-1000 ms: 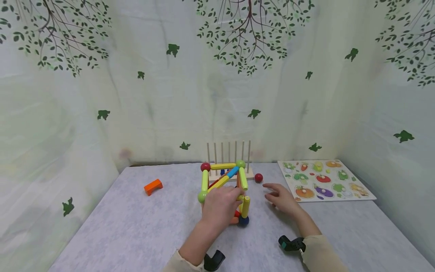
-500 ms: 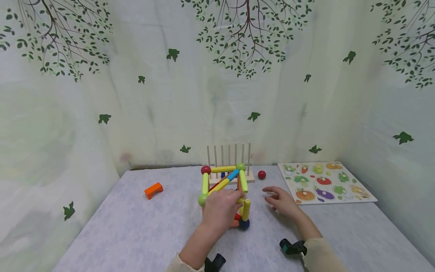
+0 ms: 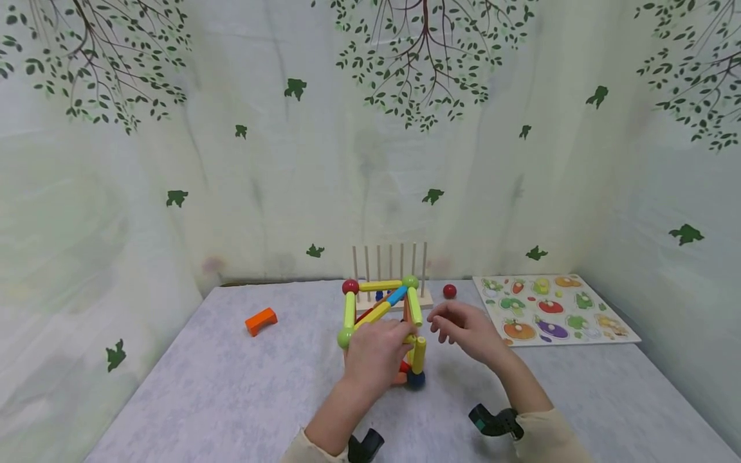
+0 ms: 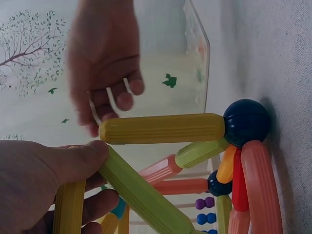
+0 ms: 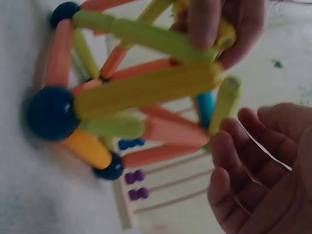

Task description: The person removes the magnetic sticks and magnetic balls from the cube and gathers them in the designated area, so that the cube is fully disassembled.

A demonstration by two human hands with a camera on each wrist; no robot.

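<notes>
A frame of magnetic rods and balls (image 3: 350,310) stands mid-table, coloured yellow, green, blue and orange. At its near right side my left hand (image 3: 375,357) pinches rod ends, a yellow-green rod (image 4: 146,195) and a yellow rod (image 4: 69,207) among them. Another yellow rod (image 4: 163,129) rises from a dark blue ball (image 4: 246,123) at the base, its upper end free beside the left fingertips. My right hand (image 3: 471,331) hovers just right of the frame, fingers loosely bent and holding nothing. A loose red ball (image 3: 449,291) lies beyond it.
Behind the frame stands a wooden rack (image 3: 427,301) with upright pegs and a few small beads. A vegetable picture board (image 3: 564,325) lies at the right. To the left is an orange block (image 3: 261,321).
My right hand has moved left and slightly up toward the frame. The loose red ball has rolled away and to the right. My left hand keeps its hold in about the same place.
</notes>
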